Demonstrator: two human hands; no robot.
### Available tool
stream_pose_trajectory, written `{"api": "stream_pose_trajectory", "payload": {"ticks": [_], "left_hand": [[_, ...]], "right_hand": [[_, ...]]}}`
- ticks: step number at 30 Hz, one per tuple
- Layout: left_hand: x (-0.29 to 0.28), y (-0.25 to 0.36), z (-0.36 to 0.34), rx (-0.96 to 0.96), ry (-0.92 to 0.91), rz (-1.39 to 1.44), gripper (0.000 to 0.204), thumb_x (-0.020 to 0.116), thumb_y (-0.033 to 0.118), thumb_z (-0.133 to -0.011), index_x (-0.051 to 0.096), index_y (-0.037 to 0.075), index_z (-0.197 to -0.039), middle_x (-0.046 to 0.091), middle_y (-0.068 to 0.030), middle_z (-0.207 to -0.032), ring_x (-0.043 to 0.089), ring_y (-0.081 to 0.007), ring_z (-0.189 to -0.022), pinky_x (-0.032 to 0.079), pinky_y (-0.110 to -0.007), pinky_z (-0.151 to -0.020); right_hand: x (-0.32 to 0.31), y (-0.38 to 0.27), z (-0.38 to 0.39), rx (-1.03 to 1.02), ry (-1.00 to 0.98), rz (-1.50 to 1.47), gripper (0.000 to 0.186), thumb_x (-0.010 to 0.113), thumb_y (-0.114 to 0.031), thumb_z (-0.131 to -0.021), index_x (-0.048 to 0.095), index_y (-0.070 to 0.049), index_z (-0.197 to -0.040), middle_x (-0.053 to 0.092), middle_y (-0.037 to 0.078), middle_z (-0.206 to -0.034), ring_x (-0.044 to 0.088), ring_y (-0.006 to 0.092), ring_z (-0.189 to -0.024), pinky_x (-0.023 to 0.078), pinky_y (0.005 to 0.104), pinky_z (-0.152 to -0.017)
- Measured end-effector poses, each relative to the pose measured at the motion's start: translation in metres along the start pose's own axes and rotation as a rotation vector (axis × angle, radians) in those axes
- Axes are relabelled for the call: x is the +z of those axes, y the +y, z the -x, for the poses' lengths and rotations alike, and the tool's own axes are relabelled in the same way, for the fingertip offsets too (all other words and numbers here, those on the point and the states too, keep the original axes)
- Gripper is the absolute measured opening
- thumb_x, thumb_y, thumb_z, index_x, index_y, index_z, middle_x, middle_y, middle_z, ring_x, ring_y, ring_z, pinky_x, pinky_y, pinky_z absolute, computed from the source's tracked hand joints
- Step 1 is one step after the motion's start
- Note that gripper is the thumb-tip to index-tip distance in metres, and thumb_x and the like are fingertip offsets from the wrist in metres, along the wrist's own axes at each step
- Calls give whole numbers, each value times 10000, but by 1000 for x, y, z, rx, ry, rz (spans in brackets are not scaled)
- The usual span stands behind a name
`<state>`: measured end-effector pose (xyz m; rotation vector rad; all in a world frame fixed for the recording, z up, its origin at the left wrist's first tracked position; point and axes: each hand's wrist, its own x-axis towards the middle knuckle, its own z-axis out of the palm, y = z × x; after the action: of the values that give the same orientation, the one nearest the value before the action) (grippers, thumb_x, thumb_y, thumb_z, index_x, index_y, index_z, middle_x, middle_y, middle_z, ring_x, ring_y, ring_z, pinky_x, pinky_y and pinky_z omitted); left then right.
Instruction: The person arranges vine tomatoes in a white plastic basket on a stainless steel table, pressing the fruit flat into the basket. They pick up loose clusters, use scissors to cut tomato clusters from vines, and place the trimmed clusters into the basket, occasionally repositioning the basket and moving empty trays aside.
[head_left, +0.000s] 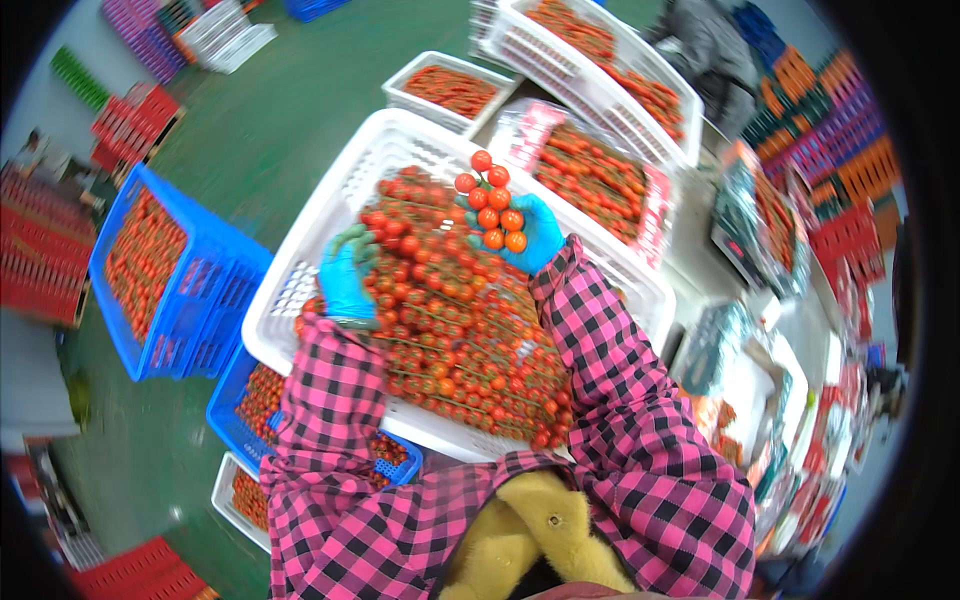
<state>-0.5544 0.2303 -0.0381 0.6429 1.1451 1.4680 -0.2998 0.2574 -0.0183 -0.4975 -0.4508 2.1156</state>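
The right hand [535,238], gloved in blue, is holding a tomato cluster [488,200] above a white crate [318,228] of vine tomatoes [470,340]. The left hand [347,282], gloved too, is curling its fingers near the pile's left edge. A blue crate [222,290] is standing at left, and wrapped tomatoes [590,185] are lying beyond the white crate

Watching remotely, I get bright, fairly even light with soft shadows, tiny white glints on the cluster of round red-orange tomatoes [499,198], faint glare on the glossy green floor [300,90], and stacked multicoloured plastic crates [835,140] curving, blurred, toward the black fisheye rim.
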Motion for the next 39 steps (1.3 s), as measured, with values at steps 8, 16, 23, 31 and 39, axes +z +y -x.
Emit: {"api": "stream_pose_trajectory", "payload": {"ticks": [8,16,23,31,39], "left_hand": [[111,-45,88,209,-293,-402,293,490,39,-797,493,24,-1090,536,-86,-1026,514,-147,-910,426,-257,-757],[364,-178,357,717,-1612,-732,507,576,171,-748,398,29,-1201,381,-183,-1237,363,-303,-1151,309,-367,-948],[440,-297,436,571,-1886,-1852,688,548,326,-741,202,181,-1318,400,-175,-1207,417,-333,-1092,342,-455,-899],[401,-242,441,903,-1822,-1395,430,441,200,-820,352,124,-1234,453,-164,-1144,451,-290,-1065,409,-393,-839],[226,-157,240,256,-133,-293,251,573,71,-716,547,24,-961,559,-46,-810,517,-120,-659,446,-237,-558]], "right_hand": [[-48,-34,299,-373,137,211,548,477,-422,-813,324,-149,-1262,439,104,-1169,515,177,-876,438,329,-715],[-157,-87,623,-342,958,1230,703,621,-97,-695,271,-131,-1305,494,105,-1140,491,219,-1021,403,309,-861],[-263,-72,661,326,828,1833,779,554,-63,-625,220,-177,-1320,433,209,-1170,442,335,-1069,362,392,-904],[-235,-64,670,330,948,1847,653,567,-259,-766,257,-17,-1287,329,192,-1284,317,324,-1188,234,383,-1001],[-138,-97,469,-485,754,1390,191,485,-94,-818,574,-28,-974,571,68,-872,527,145,-784,412,245,-711]]}}
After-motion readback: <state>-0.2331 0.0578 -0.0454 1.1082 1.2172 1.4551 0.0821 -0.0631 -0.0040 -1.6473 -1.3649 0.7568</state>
